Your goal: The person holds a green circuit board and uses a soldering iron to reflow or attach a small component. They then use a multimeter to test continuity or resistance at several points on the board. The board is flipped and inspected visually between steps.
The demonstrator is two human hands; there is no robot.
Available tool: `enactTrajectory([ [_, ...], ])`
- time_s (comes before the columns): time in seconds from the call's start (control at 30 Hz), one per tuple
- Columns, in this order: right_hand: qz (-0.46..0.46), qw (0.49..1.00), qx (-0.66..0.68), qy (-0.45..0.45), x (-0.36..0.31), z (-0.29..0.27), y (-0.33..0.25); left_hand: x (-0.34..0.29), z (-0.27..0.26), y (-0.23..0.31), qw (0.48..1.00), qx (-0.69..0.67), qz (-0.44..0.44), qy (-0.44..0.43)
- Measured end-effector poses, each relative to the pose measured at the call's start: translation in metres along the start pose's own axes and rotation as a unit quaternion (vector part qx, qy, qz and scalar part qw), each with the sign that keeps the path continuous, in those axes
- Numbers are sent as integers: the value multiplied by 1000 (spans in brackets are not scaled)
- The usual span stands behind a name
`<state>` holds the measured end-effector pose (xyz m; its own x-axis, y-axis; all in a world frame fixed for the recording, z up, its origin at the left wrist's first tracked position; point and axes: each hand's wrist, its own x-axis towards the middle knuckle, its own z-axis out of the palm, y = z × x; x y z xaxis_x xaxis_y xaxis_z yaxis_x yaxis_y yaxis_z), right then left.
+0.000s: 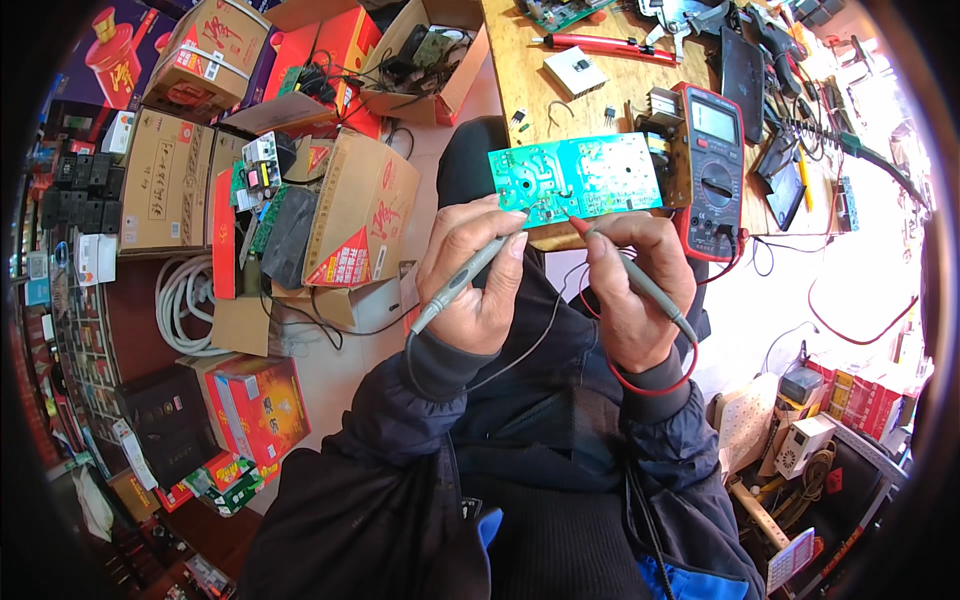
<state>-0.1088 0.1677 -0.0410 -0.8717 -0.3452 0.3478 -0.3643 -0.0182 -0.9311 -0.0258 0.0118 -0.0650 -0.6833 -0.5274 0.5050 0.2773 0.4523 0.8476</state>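
My left hand [472, 270] is closed around a grey test probe [455, 287] with a black lead, its tip at the lower edge of a green circuit board [600, 172]. In my right hand [640, 285] is a second grey test probe [655, 296] with a red lead; its reddish tip end meets the board's solder side near the middle. Whether the metal tips touch the solder is too small to tell. The board lies at the wooden table's near edge. Just right of it, a red and dark grey multimeter [712, 170] stands with its display facing me.
On the wooden table [520, 75] lie a small white block [575, 72], a red pen-like tool [610, 45], loose components and a black-handled tool [780, 45]. Cardboard boxes [365, 210] with electronic parts crowd the left. A coiled white hose [185, 305] lies below them. More boxes stand at lower right.
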Motion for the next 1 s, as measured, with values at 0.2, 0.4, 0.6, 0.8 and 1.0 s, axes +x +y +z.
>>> enactTrajectory([
  [0.2,95,989,117,11,2,0,-6,-1,-2,5,1000,4,-4,-5],
  [0.4,146,984,99,-4,1,-6,-12,-1,-1,5,1000,-19,-20,-1],
  [0.6,74,996,49,14,-4,-2,-6,1,-2,3,1000,-2,-3,-9],
  [0.8,24,1000,11,10,-3,1,6,1,-2,4,1000,17,2,-14],
  [1.0,22,999,-20,18,-1,2,9,2,-3,4,999,28,8,-16],
])
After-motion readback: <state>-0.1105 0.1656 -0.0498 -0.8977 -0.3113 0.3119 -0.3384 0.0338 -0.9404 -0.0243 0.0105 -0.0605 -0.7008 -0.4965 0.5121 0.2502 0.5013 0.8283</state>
